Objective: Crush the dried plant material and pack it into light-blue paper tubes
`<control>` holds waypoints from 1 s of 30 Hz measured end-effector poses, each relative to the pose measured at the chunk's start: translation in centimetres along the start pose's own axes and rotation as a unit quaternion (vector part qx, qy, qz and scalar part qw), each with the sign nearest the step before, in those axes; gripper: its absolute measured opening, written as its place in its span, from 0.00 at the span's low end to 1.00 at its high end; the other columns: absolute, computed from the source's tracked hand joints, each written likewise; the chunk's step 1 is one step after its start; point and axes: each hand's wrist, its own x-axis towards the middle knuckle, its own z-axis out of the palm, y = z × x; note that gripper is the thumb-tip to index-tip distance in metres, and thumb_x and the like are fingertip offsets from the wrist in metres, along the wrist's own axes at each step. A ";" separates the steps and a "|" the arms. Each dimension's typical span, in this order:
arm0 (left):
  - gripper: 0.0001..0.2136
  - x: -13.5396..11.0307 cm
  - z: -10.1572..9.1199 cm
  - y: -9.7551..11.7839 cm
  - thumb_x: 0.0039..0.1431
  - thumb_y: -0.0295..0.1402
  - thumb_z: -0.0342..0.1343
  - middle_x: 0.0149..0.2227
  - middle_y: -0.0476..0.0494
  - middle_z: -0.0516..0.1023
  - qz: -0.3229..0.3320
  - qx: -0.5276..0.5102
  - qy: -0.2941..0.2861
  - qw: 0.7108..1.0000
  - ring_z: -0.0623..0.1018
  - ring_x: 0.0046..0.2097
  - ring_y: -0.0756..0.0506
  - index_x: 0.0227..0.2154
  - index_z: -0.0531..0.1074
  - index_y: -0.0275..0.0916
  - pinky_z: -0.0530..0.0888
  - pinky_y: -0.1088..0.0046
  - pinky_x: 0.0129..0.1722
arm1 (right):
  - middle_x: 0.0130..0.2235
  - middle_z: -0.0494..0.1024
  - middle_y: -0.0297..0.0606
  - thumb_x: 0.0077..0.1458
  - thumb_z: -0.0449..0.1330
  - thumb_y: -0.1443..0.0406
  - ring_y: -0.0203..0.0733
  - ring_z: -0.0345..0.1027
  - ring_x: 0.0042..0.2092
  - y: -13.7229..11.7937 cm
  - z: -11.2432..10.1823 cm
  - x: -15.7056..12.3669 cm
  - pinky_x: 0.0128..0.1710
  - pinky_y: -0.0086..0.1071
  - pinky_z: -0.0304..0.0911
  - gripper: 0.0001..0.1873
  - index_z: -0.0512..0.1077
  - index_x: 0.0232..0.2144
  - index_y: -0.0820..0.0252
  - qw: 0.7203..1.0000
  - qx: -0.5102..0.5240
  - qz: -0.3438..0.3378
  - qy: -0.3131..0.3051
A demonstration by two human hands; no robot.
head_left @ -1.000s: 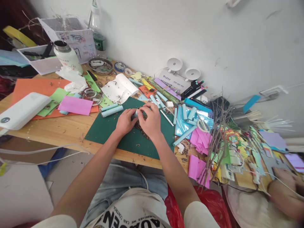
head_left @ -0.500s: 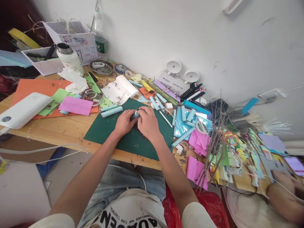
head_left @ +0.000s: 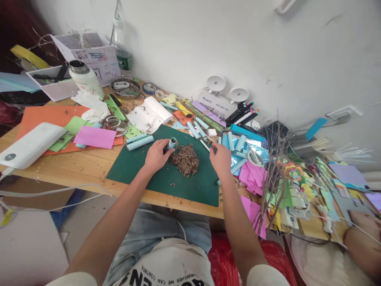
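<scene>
"Head view, from the left: what lies just outside the left hand [head_left: 156, 155]?"

"Two pale blue rolls [head_left: 139, 143], lying side by side on the green mat [head_left: 166, 180], which rests on the counter [head_left: 80, 165]."

"And the hand itself?"

"It grasps a short blue tube [head_left: 172, 143] at its fingertips, on its right side. The tube is pale blue and roughly upright, its round open mouth facing up."

"Right of that?"

"A brown crumbly heap [head_left: 185, 160], just beside the tube and between the two hands: loose, uneven, with bits scattered about it."

"Then the right hand [head_left: 222, 159]?"

"Fingers bent, by the lower end of a thin white stick [head_left: 204, 145] that slants up and left from them. Whether they grip it, I cannot tell."

"Beyond that hand?"

"More blue tubes [head_left: 239, 143] to its upper right, and crumpled pink paper [head_left: 253, 174] lower right."
</scene>
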 end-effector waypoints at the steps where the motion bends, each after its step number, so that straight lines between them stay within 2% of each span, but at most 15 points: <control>1: 0.12 0.0 0.0 0.0 0.64 0.40 0.56 0.40 0.42 0.77 0.000 0.001 0.000 1.000 0.75 0.42 0.41 0.46 0.72 0.40 0.70 0.67 0.40 | 0.46 0.80 0.50 0.60 0.55 0.67 0.54 0.73 0.49 1.0 0.2 0.6 0.52 0.46 0.66 0.16 0.76 0.48 0.65 0.999 -0.035 0.013 -0.019; 4: 0.12 0.0 0.0 0.0 0.63 0.39 0.57 0.40 0.42 0.77 -0.002 0.002 0.002 1.000 0.74 0.42 0.41 0.46 0.72 0.40 0.70 0.67 0.40 | 0.48 0.79 0.51 0.62 0.55 0.66 0.53 0.73 0.49 1.8 1.1 1.9 0.50 0.42 0.66 0.15 0.76 0.48 0.64 0.991 -0.099 -0.022 -0.091; 7: 0.12 0.0 0.1 0.0 0.63 0.39 0.57 0.40 0.42 0.77 -0.003 -0.001 0.000 1.000 0.74 0.41 0.41 0.46 0.72 0.40 0.70 0.67 0.39 | 0.44 0.79 0.53 0.61 0.53 0.70 0.54 0.74 0.47 1.5 1.3 2.5 0.48 0.43 0.67 0.13 0.78 0.39 0.64 0.987 -0.097 -0.041 -0.122; 8: 0.12 0.0 0.0 0.0 0.63 0.39 0.57 0.39 0.42 0.76 -0.002 -0.001 -0.001 1.000 0.74 0.41 0.42 0.46 0.72 0.40 0.70 0.67 0.39 | 0.41 0.79 0.51 0.60 0.53 0.70 0.52 0.74 0.45 1.5 1.0 2.5 0.47 0.43 0.67 0.12 0.77 0.36 0.64 0.991 -0.059 -0.034 -0.111; 10: 0.11 0.0 0.0 0.1 0.63 0.39 0.57 0.38 0.43 0.76 0.000 0.001 -0.003 1.000 0.74 0.40 0.42 0.45 0.72 0.40 0.69 0.67 0.38 | 0.35 0.79 0.45 0.58 0.56 0.68 0.47 0.74 0.39 1.5 -0.3 2.6 0.43 0.41 0.69 0.08 0.77 0.34 0.62 0.992 0.102 0.001 -0.068; 11: 0.11 0.0 -0.1 0.1 0.63 0.39 0.57 0.38 0.43 0.76 0.000 0.004 -0.004 1.000 0.74 0.40 0.42 0.45 0.72 0.40 0.69 0.67 0.38 | 0.32 0.78 0.41 0.57 0.58 0.65 0.43 0.73 0.35 1.4 -1.1 2.6 0.39 0.38 0.70 0.07 0.76 0.34 0.60 0.975 0.216 0.021 -0.046; 12: 0.11 0.0 -0.1 0.1 0.63 0.39 0.57 0.38 0.42 0.76 0.001 0.005 -0.003 1.000 0.74 0.41 0.41 0.45 0.72 0.40 0.69 0.67 0.38 | 0.31 0.78 0.37 0.56 0.60 0.63 0.39 0.71 0.31 1.2 -2.0 2.6 0.35 0.35 0.70 0.07 0.76 0.34 0.59 0.941 0.335 0.038 -0.032; 14: 0.10 0.0 -0.1 0.1 0.63 0.39 0.57 0.38 0.42 0.76 0.003 0.005 0.001 1.000 0.74 0.41 0.41 0.44 0.72 0.40 0.70 0.67 0.39 | 0.30 0.77 0.33 0.52 0.65 0.59 0.33 0.68 0.27 -0.1 -3.5 2.5 0.28 0.29 0.69 0.09 0.75 0.34 0.57 0.846 0.531 0.052 -0.022; 15: 0.10 0.0 -0.1 0.1 0.63 0.39 0.57 0.39 0.43 0.76 0.005 0.003 0.002 1.000 0.74 0.41 0.41 0.44 0.72 0.40 0.70 0.67 0.39 | 0.30 0.77 0.32 0.50 0.67 0.58 0.31 0.67 0.26 -1.1 -4.1 2.4 0.27 0.26 0.69 0.11 0.75 0.33 0.57 0.806 0.590 0.051 -0.018; 16: 0.10 0.0 0.0 0.0 0.63 0.39 0.57 0.39 0.43 0.76 0.007 0.000 0.003 1.000 0.74 0.41 0.41 0.44 0.72 0.41 0.70 0.67 0.40 | 0.31 0.77 0.32 0.48 0.68 0.58 0.30 0.68 0.27 -2.2 -4.5 2.1 0.27 0.25 0.70 0.11 0.74 0.32 0.57 0.779 0.626 0.045 -0.010; 18: 0.11 0.0 0.1 0.0 0.63 0.39 0.57 0.39 0.43 0.76 0.008 -0.007 0.004 1.000 0.75 0.42 0.41 0.45 0.72 0.41 0.70 0.67 0.40 | 0.31 0.77 0.31 0.48 0.69 0.58 0.30 0.70 0.27 -4.7 -4.9 1.3 0.27 0.24 0.71 0.11 0.73 0.31 0.57 0.761 0.648 0.019 0.021; 20: 0.11 -0.1 0.2 -0.1 0.63 0.39 0.57 0.40 0.43 0.77 0.006 -0.009 0.006 1.000 0.75 0.43 0.41 0.45 0.72 0.41 0.71 0.68 0.40 | 0.33 0.77 0.31 0.52 0.67 0.59 0.31 0.72 0.29 -6.9 -4.9 0.2 0.28 0.25 0.74 0.11 0.71 0.33 0.55 0.777 0.625 -0.026 0.063; 22: 0.12 -0.1 0.3 -0.1 0.63 0.38 0.58 0.39 0.42 0.76 0.002 -0.006 0.007 1.000 0.75 0.42 0.41 0.46 0.73 0.40 0.71 0.68 0.40 | 0.35 0.76 0.31 0.55 0.65 0.58 0.32 0.73 0.31 -8.5 -4.6 -0.9 0.31 0.28 0.76 0.10 0.70 0.35 0.54 0.806 0.581 -0.069 0.088; 26: 0.12 -0.1 0.3 0.0 0.62 0.38 0.58 0.39 0.42 0.76 0.001 -0.004 0.009 1.000 0.75 0.41 0.42 0.47 0.72 0.40 0.70 0.67 0.40 | 0.36 0.75 0.34 0.59 0.61 0.59 0.35 0.74 0.34 -10.3 -3.7 -1.8 0.35 0.32 0.77 0.07 0.68 0.36 0.54 0.865 0.481 -0.128 0.070; 30: 0.12 -0.1 0.2 0.0 0.63 0.39 0.57 0.38 0.42 0.76 0.009 0.000 0.012 1.000 0.74 0.41 0.42 0.45 0.73 0.40 0.70 0.67 0.40 | 0.34 0.75 0.35 0.58 0.57 0.63 0.38 0.73 0.35 -11.8 -2.7 -0.7 0.35 0.32 0.73 0.02 0.68 0.35 0.54 0.918 0.352 -0.175 0.042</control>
